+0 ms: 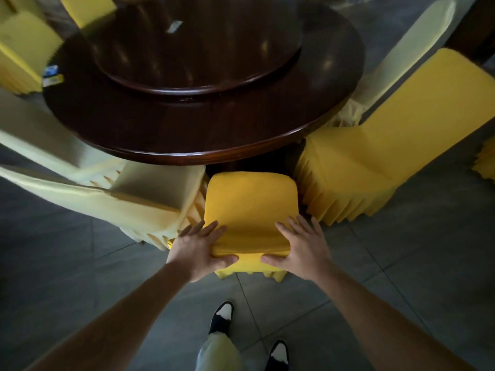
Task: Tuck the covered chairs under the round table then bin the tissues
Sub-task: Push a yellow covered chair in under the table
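Note:
A chair in a bright yellow cover [250, 207] stands right in front of me, its seat partly under the edge of the dark round wooden table [187, 135]. My left hand [199, 249] and my right hand [301, 246] both grip the top of its backrest, fingers over the front and thumbs behind. A pale yellow covered chair [128, 194] sits close on its left and another bright yellow one [375, 156] on its right. A small white piece, maybe a tissue [174, 26], lies on the raised turntable [198, 49]; it is blurred.
More covered chairs ring the table: pale ones at far left [29, 129] and far right [407, 49], yellow ones at the back left [24, 49]. A blue and white packet [52, 76] lies on the table's left rim. Grey floor tiles and my shoes [222, 315] are below.

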